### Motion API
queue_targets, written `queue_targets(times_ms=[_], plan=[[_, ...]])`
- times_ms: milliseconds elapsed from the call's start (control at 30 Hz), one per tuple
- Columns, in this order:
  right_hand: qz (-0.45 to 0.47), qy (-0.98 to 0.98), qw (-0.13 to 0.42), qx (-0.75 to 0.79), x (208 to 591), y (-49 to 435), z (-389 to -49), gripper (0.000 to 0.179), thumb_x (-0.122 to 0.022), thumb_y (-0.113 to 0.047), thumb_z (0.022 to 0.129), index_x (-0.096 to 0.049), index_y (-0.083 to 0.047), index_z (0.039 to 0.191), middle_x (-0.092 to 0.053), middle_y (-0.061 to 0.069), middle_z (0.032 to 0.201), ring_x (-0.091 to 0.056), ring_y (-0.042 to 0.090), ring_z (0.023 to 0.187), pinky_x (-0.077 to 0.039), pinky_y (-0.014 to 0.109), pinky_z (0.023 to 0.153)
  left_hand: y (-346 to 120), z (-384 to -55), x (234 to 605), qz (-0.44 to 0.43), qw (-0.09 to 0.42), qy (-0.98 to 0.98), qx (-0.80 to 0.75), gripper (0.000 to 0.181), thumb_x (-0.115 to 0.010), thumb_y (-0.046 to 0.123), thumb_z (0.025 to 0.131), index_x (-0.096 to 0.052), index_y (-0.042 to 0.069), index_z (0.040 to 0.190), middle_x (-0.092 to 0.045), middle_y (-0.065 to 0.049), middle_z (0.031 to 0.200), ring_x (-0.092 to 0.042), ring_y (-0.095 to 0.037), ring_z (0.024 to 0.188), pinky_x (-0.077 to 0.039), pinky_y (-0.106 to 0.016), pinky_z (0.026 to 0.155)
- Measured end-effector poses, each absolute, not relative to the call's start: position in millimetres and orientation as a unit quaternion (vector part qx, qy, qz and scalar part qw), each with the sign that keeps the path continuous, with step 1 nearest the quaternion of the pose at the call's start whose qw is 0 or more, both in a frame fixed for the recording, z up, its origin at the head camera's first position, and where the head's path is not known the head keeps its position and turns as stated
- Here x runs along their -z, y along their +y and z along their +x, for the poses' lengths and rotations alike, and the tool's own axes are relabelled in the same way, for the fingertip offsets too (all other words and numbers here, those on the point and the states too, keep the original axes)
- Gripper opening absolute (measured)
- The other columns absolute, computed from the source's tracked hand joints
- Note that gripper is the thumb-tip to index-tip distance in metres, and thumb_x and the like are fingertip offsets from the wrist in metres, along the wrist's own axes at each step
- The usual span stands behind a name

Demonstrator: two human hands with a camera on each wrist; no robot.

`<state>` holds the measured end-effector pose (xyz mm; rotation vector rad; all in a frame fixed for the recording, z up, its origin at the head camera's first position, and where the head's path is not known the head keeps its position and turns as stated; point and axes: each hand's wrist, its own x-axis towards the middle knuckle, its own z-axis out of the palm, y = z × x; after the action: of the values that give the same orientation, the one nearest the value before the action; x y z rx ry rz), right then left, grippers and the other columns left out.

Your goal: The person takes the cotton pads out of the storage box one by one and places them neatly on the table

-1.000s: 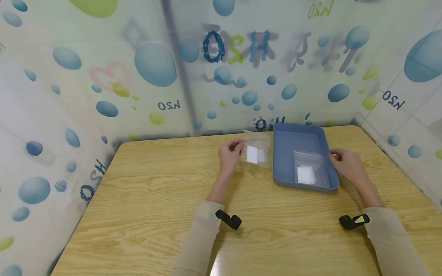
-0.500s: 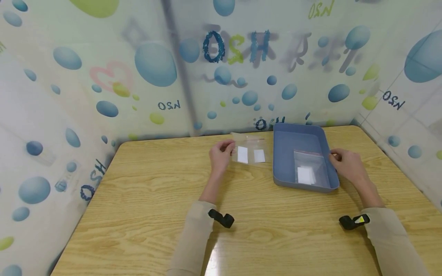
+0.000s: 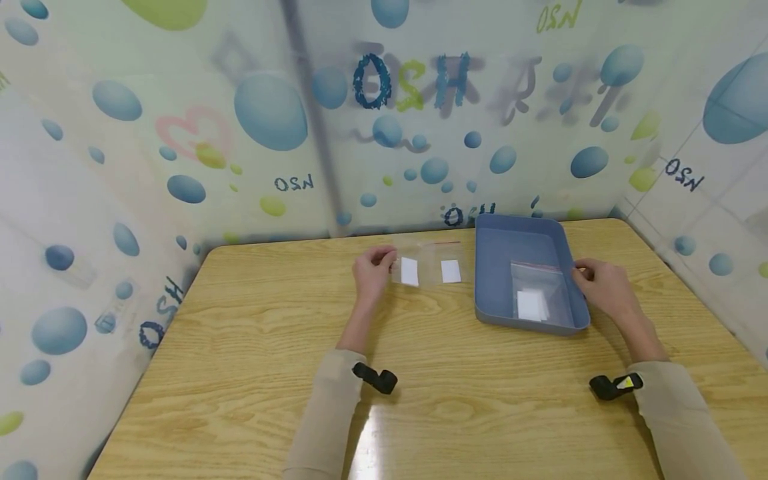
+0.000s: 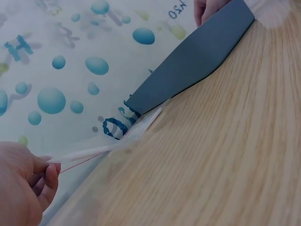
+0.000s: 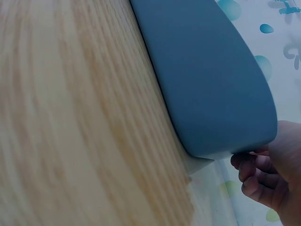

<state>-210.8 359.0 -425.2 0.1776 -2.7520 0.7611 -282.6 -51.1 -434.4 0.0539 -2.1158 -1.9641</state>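
My left hand (image 3: 373,272) pinches the left edge of a clear zip bag (image 3: 409,272) with a white slip inside. In the left wrist view that bag (image 4: 89,151) slants up from the tabletop toward my thumb and fingers. A second clear zip bag (image 3: 451,271), also with a white slip, lies flat to its right, partly overlapped by the held one. My right hand (image 3: 603,283) grips the right wall of a blue-grey tray (image 3: 501,267) by its rim. Inside the tray, at its near right, rests another zip bag (image 3: 538,293) with white slips in it.
The wood-grain table (image 3: 252,373) stretches in front and to the left. Behind it hangs a patterned curtain (image 3: 270,167), close to the table's far edge. Black cameras sit on both wrists, over beige sleeves (image 3: 327,413).
My left hand has moved left with its zip bag, so the second bag beneath shows more and lies beside the tray. My right hand and the tray have stayed in place.
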Motion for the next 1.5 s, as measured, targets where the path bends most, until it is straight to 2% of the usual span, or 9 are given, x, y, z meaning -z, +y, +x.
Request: queue_targets(times_ms=[267, 433, 600, 767, 933, 1167, 1500], plan=[[0.057, -0.954, 0.139, -0.26, 426.9, 359.7, -211.8, 0.032, -0.055, -0.009, 0.101, -0.063, 0.019, 0.115, -0.064, 0.009, 0.068, -0.041, 0.007, 0.045, -0.036, 0.028, 0.048, -57.5, -283.6, 438.2, 0.036, 0.122, -0.739, 0.662, 0.011, -0.069, -0.001, 0.094, -0.075, -0.007, 0.101, -0.071, -0.019, 0.091, -0.065, -0.018, 0.073, -0.051, -0.017, 0.059], [0.055, -0.954, 0.141, -0.258, 427.7, 360.2, -213.3, 0.032, -0.056, -0.01, 0.101, -0.063, 0.019, 0.114, -0.063, 0.009, 0.068, -0.04, 0.006, 0.046, -0.037, 0.028, 0.049, -60.5, -286.0, 442.1, 0.04, 0.125, -0.746, 0.653, 0.01, -0.069, -0.002, 0.093, -0.075, -0.008, 0.099, -0.071, -0.017, 0.087, -0.062, -0.013, 0.067, -0.05, -0.017, 0.058], [0.056, -0.954, 0.141, -0.259, 427.3, 359.6, -213.2, 0.031, -0.056, -0.009, 0.101, -0.063, 0.019, 0.113, -0.064, 0.01, 0.069, -0.042, 0.008, 0.047, -0.037, 0.029, 0.05, -62.6, -287.0, 444.4, 0.04, 0.141, -0.773, 0.617, 0.008, -0.07, -0.001, 0.092, -0.075, -0.006, 0.094, -0.07, -0.014, 0.082, -0.057, -0.009, 0.062, -0.046, -0.017, 0.055], [0.054, -0.953, 0.137, -0.263, 425.8, 359.7, -212.6, 0.032, -0.054, -0.009, 0.101, -0.063, 0.019, 0.115, -0.065, 0.012, 0.07, -0.046, 0.014, 0.049, -0.038, 0.029, 0.049, -63.1, -286.8, 444.6, 0.042, 0.144, -0.805, 0.573, 0.007, -0.07, 0.0, 0.092, -0.076, -0.004, 0.092, -0.07, -0.014, 0.081, -0.06, -0.015, 0.067, -0.044, -0.017, 0.056], [0.056, -0.953, 0.136, -0.264, 425.1, 359.8, -212.6, 0.032, -0.053, -0.009, 0.101, -0.063, 0.019, 0.115, -0.065, 0.013, 0.071, -0.048, 0.017, 0.05, -0.039, 0.029, 0.049, -62.7, -287.1, 444.9, 0.045, 0.137, -0.827, 0.543, 0.01, -0.068, 0.002, 0.093, -0.076, -0.003, 0.094, -0.07, -0.014, 0.084, -0.062, -0.021, 0.074, -0.046, -0.023, 0.061], [0.054, -0.954, 0.134, -0.263, 424.5, 358.9, -211.5, 0.032, -0.053, -0.009, 0.101, -0.063, 0.019, 0.114, -0.064, 0.012, 0.07, -0.048, 0.017, 0.05, -0.039, 0.029, 0.049, -60.8, -287.5, 446.0, 0.05, 0.131, -0.848, 0.511, 0.011, -0.066, 0.002, 0.094, -0.075, -0.004, 0.096, -0.071, -0.016, 0.089, -0.065, -0.029, 0.083, -0.054, -0.04, 0.075], [0.059, -0.952, 0.147, -0.263, 424.5, 357.4, -213.2, 0.03, -0.056, -0.007, 0.099, -0.064, 0.019, 0.112, -0.067, 0.018, 0.075, -0.051, 0.016, 0.055, -0.042, 0.03, 0.052, -60.2, -287.5, 448.6, 0.046, 0.116, -0.855, 0.504, 0.017, -0.065, 0.006, 0.097, -0.074, -0.005, 0.106, -0.071, -0.018, 0.096, -0.067, -0.03, 0.087, -0.056, -0.042, 0.075]])
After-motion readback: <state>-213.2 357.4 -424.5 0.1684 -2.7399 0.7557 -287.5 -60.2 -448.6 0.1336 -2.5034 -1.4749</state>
